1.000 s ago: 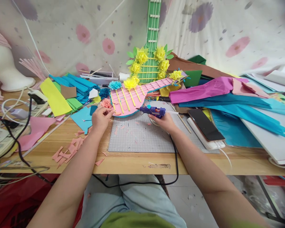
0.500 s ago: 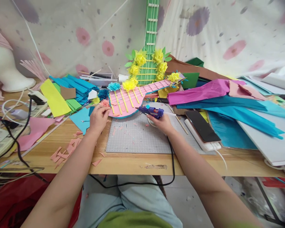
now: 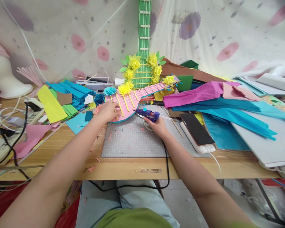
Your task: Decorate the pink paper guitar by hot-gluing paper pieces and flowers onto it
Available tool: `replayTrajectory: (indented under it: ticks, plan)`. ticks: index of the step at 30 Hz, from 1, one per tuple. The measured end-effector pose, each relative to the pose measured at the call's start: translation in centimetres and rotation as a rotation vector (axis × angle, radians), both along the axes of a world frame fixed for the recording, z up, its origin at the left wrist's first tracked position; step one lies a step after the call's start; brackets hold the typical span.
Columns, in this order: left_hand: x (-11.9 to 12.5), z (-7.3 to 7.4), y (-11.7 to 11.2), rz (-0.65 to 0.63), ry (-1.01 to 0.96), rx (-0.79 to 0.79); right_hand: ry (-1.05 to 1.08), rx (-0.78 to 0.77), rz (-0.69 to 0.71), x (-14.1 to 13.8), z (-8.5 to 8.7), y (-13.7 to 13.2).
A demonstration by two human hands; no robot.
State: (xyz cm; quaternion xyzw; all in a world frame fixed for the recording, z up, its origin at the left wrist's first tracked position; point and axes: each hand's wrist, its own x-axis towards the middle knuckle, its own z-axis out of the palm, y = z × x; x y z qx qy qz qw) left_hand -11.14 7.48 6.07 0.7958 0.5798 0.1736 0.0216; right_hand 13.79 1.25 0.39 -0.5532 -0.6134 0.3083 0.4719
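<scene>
A pink paper guitar with yellow strips and a blue edge lies over the back of a grey cutting mat. My left hand rests over the lower left of its body. Its fingers are bent and slightly apart, touching the pink surface, and nothing shows between them. A coral paper flower is partly hidden behind this hand. In my right hand is a purple glue gun, its nozzle pointing left toward the guitar's edge. Yellow and blue paper flowers sit along the guitar's upper side.
Behind stands a green paper guitar with yellow flowers. A phone lies on a white power bank at right, near magenta paper. The glue gun's black cord drops over the table edge. Blue paper lies left.
My left hand has moved right, off the coral flower and onto the guitar's body. My right hand still holds the glue gun in about the same place. The view has shifted slightly.
</scene>
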Motion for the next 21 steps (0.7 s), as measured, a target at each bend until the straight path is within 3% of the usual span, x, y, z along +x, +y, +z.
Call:
replayTrajectory:
  ticks: [11,21]
  plan:
    - [0.37,0.62,0.56,0.014,-0.077,-0.131,0.016,-0.029,-0.001,-0.12,0.05,-0.08]
    - [0.06,0.18,0.42,0.04,-0.129,-0.052,0.021,-0.007,-0.009,-0.12,0.08,-0.13]
